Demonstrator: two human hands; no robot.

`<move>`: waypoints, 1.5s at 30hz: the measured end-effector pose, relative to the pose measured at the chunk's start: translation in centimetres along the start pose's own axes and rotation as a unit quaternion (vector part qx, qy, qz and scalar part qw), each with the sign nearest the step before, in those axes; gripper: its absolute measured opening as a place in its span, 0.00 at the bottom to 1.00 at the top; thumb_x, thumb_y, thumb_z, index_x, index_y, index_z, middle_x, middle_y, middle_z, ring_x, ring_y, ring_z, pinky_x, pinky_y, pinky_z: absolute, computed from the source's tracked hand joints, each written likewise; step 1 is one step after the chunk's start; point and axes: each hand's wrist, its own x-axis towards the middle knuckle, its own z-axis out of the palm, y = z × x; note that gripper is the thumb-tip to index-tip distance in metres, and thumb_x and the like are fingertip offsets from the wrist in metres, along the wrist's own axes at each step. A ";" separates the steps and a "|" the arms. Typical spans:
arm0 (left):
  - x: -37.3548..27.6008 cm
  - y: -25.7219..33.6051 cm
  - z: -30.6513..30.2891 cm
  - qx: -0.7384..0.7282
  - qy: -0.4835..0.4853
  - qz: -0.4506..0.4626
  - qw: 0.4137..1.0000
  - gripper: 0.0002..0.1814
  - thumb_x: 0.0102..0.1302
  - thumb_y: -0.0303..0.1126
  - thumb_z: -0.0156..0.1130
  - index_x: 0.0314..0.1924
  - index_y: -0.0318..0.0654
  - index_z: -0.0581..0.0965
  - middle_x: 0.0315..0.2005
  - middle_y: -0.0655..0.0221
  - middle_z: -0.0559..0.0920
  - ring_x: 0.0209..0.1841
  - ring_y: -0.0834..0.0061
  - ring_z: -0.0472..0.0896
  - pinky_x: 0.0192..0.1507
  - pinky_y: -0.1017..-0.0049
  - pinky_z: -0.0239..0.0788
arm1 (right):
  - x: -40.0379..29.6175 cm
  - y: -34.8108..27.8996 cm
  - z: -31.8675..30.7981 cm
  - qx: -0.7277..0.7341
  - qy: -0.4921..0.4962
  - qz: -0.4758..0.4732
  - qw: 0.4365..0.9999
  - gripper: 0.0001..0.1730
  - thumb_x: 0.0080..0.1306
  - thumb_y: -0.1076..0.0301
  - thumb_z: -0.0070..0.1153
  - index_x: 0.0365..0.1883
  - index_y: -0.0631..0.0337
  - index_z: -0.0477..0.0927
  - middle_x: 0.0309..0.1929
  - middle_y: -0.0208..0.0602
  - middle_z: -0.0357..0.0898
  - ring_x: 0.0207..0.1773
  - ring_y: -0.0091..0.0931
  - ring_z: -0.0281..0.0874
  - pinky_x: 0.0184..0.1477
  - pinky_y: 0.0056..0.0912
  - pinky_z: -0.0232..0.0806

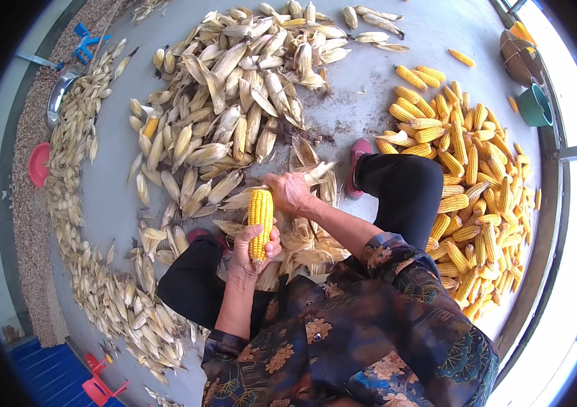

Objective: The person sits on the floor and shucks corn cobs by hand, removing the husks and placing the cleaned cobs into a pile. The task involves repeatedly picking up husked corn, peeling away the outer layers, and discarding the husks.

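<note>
My left hand (249, 249) grips a bare yellow ear of corn (260, 219) near its lower end and holds it upright. Just above and to its right, my right hand (291, 192) is closed on dry corn husk (319, 174), with papery leaves sticking out on both sides of the fist. The fist's fingertips are mostly hidden. Between my legs lie loose stripped husks (314, 249). A heap of ears still in their husks (232, 81) spreads out ahead of me. To my right, past my knee, is a pile of husked yellow ears (476, 203).
A long band of unhusked ears (67, 178) curves along the left. Beyond it are a pink basin (39, 164), a metal basin (61, 94) and a blue plastic item (85, 43). A red chair (99, 384) stands lower left, and a green bucket (535, 105) upper right.
</note>
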 end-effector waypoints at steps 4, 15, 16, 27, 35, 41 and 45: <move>-3.8 -4.5 3.8 0.192 0.076 -0.006 0.978 0.24 0.50 0.32 0.63 0.47 0.30 0.69 0.28 0.59 0.78 0.20 0.74 0.77 0.20 0.77 0.71 | 1.0 9.6 -2.5 0.183 0.112 0.405 0.889 0.17 0.59 0.57 0.51 0.30 0.63 0.80 0.26 0.45 0.82 0.26 0.26 0.79 0.32 0.38 0.73; -0.1 3.5 0.8 0.399 0.190 0.403 0.801 0.46 0.43 0.26 0.66 0.65 0.37 0.59 0.53 0.67 0.68 0.54 0.70 0.68 0.61 0.73 0.56 | 3.0 -3.8 -4.3 -0.052 -0.120 0.050 0.990 0.12 0.67 0.62 0.45 0.43 0.58 0.74 0.31 0.44 0.79 0.34 0.32 0.80 0.33 0.43 0.71; -0.2 4.2 2.3 0.512 0.222 0.448 0.698 0.46 0.42 0.25 0.65 0.65 0.36 0.59 0.54 0.66 0.68 0.54 0.70 0.68 0.61 0.72 0.55 | 3.6 -4.2 -5.2 -0.134 -0.114 -0.010 0.984 0.12 0.68 0.64 0.44 0.45 0.58 0.73 0.32 0.42 0.76 0.34 0.30 0.78 0.33 0.38 0.68; 2.4 8.1 0.2 0.149 0.015 0.285 0.947 0.41 0.44 0.34 0.67 0.62 0.39 0.63 0.53 0.65 0.72 0.56 0.63 0.72 0.61 0.63 0.62 | 9.2 -7.2 -3.4 0.633 -0.059 0.069 0.769 0.16 0.62 0.58 0.53 0.32 0.64 0.76 0.28 0.33 0.75 0.35 0.26 0.71 0.42 0.30 0.66; 9.3 13.3 -1.1 0.098 0.201 0.280 0.934 0.30 0.56 0.35 0.60 0.59 0.40 0.66 0.48 0.63 0.76 0.51 0.64 0.75 0.55 0.63 0.67 | 13.1 -3.2 -1.1 0.258 0.045 -0.038 0.964 0.44 0.60 0.49 0.55 0.63 0.70 0.52 0.58 0.61 0.56 0.62 0.48 0.57 0.60 0.47 0.57; 14.0 15.0 0.6 0.140 0.204 0.230 0.941 0.31 0.53 0.37 0.60 0.58 0.38 0.65 0.47 0.62 0.75 0.46 0.63 0.76 0.46 0.60 0.71 | 15.9 2.1 -6.7 0.284 -0.207 -0.041 0.935 0.42 0.56 0.59 0.59 0.61 0.73 0.55 0.50 0.59 0.70 0.54 0.48 0.70 0.57 0.40 0.64; 17.1 12.2 -0.1 0.132 0.187 0.115 0.967 0.33 0.49 0.30 0.63 0.58 0.40 0.66 0.47 0.65 0.74 0.46 0.64 0.75 0.42 0.57 0.73 | 16.2 9.0 -5.9 0.296 -0.190 0.012 0.936 0.32 0.53 0.62 0.60 0.53 0.71 0.66 0.47 0.56 0.73 0.51 0.45 0.74 0.52 0.40 0.67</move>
